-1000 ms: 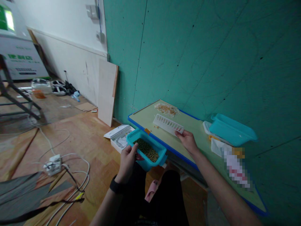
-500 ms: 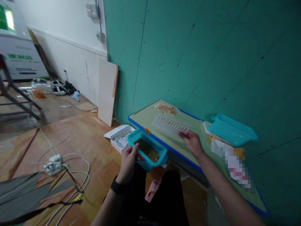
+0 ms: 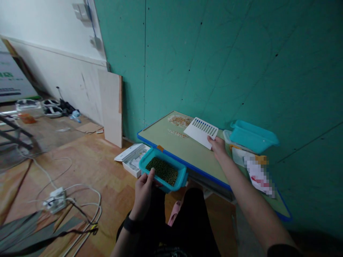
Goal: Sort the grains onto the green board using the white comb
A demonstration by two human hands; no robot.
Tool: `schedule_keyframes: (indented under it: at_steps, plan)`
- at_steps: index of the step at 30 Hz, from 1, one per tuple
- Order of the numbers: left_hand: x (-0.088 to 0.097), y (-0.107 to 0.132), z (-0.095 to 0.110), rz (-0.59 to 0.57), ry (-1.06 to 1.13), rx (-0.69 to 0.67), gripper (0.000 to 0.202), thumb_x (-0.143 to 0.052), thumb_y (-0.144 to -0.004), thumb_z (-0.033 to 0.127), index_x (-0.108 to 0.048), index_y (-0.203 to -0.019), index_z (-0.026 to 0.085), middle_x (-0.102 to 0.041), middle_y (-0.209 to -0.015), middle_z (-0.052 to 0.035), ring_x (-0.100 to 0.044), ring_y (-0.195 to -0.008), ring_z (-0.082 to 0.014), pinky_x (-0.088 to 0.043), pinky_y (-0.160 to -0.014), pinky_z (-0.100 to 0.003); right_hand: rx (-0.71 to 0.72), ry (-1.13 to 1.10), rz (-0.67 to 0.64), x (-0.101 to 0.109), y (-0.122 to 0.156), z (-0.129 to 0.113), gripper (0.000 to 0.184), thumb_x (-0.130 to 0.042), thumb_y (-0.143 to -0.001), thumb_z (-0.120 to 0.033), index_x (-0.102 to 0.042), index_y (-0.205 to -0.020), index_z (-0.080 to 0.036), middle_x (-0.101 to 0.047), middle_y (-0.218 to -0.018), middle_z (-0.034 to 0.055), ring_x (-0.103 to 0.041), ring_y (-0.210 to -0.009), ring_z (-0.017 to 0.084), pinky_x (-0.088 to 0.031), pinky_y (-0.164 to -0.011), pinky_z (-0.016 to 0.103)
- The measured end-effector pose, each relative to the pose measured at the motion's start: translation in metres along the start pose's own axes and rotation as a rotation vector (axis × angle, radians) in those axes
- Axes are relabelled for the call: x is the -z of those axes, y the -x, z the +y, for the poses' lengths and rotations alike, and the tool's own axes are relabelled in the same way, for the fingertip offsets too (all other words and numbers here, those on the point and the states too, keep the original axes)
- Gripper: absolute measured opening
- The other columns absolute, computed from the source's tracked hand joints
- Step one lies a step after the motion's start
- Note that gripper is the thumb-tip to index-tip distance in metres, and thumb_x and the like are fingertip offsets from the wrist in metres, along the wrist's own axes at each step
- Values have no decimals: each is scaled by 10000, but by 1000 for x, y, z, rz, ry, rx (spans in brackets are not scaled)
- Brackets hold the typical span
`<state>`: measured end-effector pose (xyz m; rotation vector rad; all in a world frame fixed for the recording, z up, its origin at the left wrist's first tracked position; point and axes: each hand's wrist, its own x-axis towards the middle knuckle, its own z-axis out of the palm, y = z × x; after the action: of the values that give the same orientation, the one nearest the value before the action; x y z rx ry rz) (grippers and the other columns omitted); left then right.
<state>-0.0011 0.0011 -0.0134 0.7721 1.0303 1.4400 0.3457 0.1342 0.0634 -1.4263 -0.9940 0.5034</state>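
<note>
My left hand point(image 3: 144, 187) grips the near left rim of a turquoise plastic tub point(image 3: 143, 162), thumb on top, at the table's front edge. Dark green beans point(image 3: 162, 169) lie in the tub, with paler, yellowish ones toward its right end. Over the table, my right hand point(image 3: 217, 145) pinches the right end of a flat white slotted scoop point(image 3: 197, 136). Its row of slots faces the wall, and the scoop is tilted. Beyond it to the left, a pile of pale mixed beans or grains point(image 3: 180, 121) lies on the tabletop, with a thin scattered strip of grains point(image 3: 177, 134) nearer to me.
The pale green table point(image 3: 154, 134) with blue edging stands against a green wall. On its right are another turquoise tub point(image 3: 253, 137) and a printed plastic bag point(image 3: 258, 175). An opened white box point(image 3: 131, 164) sits left of the table. Cables and a power strip point(image 3: 56, 200) lie on the floor.
My right hand has tipped the slotted scoop up, and its white face shows. The strip of grains on the table is now visible. Fewer pale beans show in the tub. My view has turned right.
</note>
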Motion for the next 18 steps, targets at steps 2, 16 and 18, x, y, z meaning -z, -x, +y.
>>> schedule_keyframes:
  at_steps: [2, 16, 18]
  plan:
    - [2, -2, 0, 18, 22, 8, 510, -798, -709, 639, -598, -613, 180, -628, -516, 11, -591, -475, -141, -478, -493, -238, -35, -4, -18, -1, 1, -2, 493, -797, -557, -542, -729, -857, -156, -740, -735, 38, -686, -723, 238, -528, -618, 329]
    - [1, 0, 0, -2, 30, 14, 499, -801, -704, 641, -598, -648, 188, -626, -538, 27, -584, -488, -134, -460, -504, -240, -133, -107, -68, -4, 7, -13, 377, -838, -542, -433, -709, -774, -165, -724, -652, 21, -687, -634, 228, -535, -567, 321]
    - [1, 0, 1, -1, 33, 16, 511, -806, -691, 649, -595, -632, 186, -623, -535, 25, -586, -493, -134, -474, -514, -242, -143, -104, -72, -5, 8, -15, 379, -845, -545, -439, -711, -772, -167, -730, -652, 27, -696, -635, 236, -536, -552, 318]
